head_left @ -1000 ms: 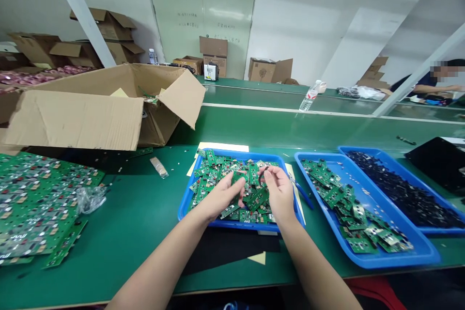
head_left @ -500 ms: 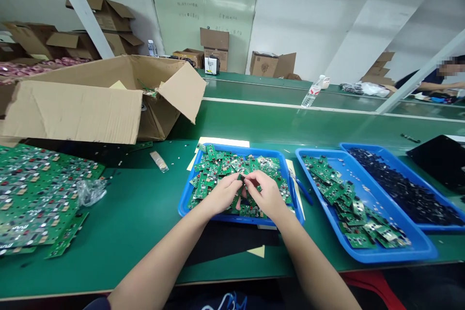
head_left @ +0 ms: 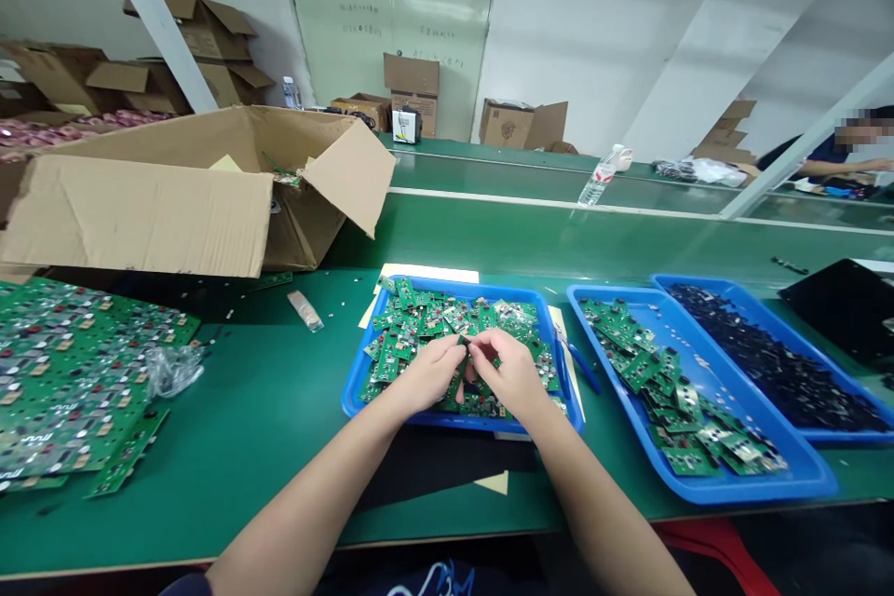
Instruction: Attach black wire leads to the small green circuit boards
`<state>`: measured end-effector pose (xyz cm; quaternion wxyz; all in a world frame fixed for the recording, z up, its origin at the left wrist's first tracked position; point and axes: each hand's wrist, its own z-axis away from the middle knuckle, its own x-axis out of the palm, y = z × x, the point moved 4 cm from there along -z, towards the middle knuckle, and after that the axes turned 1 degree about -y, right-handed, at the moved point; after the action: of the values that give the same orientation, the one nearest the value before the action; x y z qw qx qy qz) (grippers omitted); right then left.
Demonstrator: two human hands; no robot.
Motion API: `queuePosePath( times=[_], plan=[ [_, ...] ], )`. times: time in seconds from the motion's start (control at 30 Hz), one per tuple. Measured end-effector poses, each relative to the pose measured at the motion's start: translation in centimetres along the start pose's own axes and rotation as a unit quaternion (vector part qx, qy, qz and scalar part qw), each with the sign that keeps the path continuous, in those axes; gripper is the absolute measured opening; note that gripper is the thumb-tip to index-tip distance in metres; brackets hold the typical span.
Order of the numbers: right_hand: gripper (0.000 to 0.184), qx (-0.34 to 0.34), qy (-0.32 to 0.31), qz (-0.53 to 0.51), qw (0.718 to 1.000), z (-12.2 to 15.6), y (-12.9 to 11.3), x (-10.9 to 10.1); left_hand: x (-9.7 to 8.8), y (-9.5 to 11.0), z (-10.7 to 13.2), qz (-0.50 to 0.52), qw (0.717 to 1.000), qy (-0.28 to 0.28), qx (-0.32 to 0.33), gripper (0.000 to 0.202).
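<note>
Both hands meet over a blue tray (head_left: 356, 388) heaped with small green circuit boards (head_left: 412, 321). My left hand (head_left: 427, 374) and my right hand (head_left: 508, 371) have their fingers closed in a pinch on one small green circuit board (head_left: 465, 349) held between them, just above the pile. Most of that board is hidden by the fingertips.
A second blue tray (head_left: 768, 484) holds more green boards at the right. Beyond it, a third blue tray (head_left: 719, 289) holds black parts. Large green panels (head_left: 70, 372) and crumpled plastic (head_left: 171, 368) lie left, behind them an open cardboard box (head_left: 174, 205). Blue-handled cutters (head_left: 576, 360) lie between trays. Another person (head_left: 838, 158) sits far right.
My hands came together from apart and lowered toward the pile, both now pinching one small board. Between half a second ago and now they hardly moved.
</note>
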<state>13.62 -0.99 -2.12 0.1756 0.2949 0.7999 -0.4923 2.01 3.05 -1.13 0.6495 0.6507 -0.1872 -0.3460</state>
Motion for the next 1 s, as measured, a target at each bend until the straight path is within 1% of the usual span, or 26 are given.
queuePosePath(
  times=[0.27,0.4,0.47,0.5,0.53,0.67,0.77,0.87,1.0],
  plan=[
    [0.015,0.007,0.025,0.009,1.000,0.0,-0.1,0.0,0.0,-0.2,0.0,-0.018,1.000,0.017,0.008,0.030],
    [0.007,0.041,0.046,-0.034,0.998,0.0,0.3,-0.1,-0.1,-0.3,0.1,-0.015,0.999,0.036,0.018,0.032],
    [0.024,0.052,0.066,-0.073,0.994,0.0,0.5,-0.4,-0.2,-0.2,0.2,-0.007,0.999,0.037,0.026,0.033],
    [0.031,0.050,0.070,-0.088,0.992,0.0,0.5,-0.5,-0.3,-0.1,0.2,-0.003,0.999,0.036,0.030,0.034],
    [0.033,0.044,0.065,-0.097,0.992,-0.1,0.5,-0.6,-0.4,0.1,0.3,0.002,0.999,0.034,0.034,0.035],
    [0.014,0.013,0.045,-0.084,0.995,-0.4,0.2,-0.9,-0.6,0.7,0.7,0.004,0.998,0.028,0.049,0.042],
    [0.014,-0.001,0.057,-0.076,0.995,-0.5,0.1,-1.1,-0.8,0.9,0.8,-0.012,0.998,0.037,0.047,0.046],
    [0.016,-0.018,0.060,-0.063,0.996,-0.6,0.1,-1.3,-0.9,0.8,0.7,-0.011,0.998,0.049,0.040,0.043],
    [0.017,-0.050,0.050,-0.042,0.997,-0.6,-0.1,-1.7,-1.1,0.4,0.5,0.014,0.996,0.078,0.036,0.033]
  ],
)
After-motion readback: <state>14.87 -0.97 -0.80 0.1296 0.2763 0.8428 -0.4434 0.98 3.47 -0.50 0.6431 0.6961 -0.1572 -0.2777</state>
